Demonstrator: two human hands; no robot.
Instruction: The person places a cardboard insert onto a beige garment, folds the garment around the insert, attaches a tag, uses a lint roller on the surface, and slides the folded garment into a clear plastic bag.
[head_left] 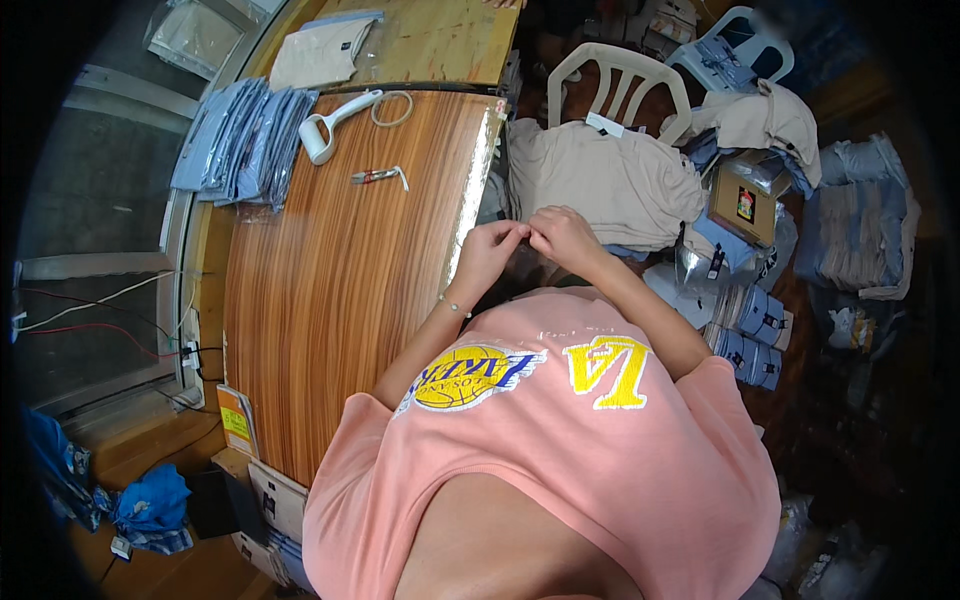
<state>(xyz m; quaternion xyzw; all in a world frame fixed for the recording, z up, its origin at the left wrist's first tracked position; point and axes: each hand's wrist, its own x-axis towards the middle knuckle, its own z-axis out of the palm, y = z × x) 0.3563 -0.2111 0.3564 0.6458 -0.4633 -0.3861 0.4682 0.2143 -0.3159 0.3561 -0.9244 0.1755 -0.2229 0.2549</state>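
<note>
My left hand point(488, 252) and my right hand point(562, 236) meet just off the right edge of the wooden table point(350, 270). Both are closed, with thumbs and fingertips pinched together. What they pinch, if anything, is too small to make out. Right beyond them lies a pile of beige garments point(600, 180) on a white plastic chair point(620, 65), a small white tag point(604, 124) on top. On the table rest a white lint roller point(322, 135), a ring of tape point(392, 108) and a small red-and-silver tool point(378, 176).
Bagged blue garments point(245, 140) stand at the table's far left, with a packed beige garment point(320, 52) behind. At right are a cardboard box point(742, 205), stacked folded clothes point(860, 225) and blue packs point(750, 340). Cables point(110, 325) hang by the window. Another person's fingers show at the top edge.
</note>
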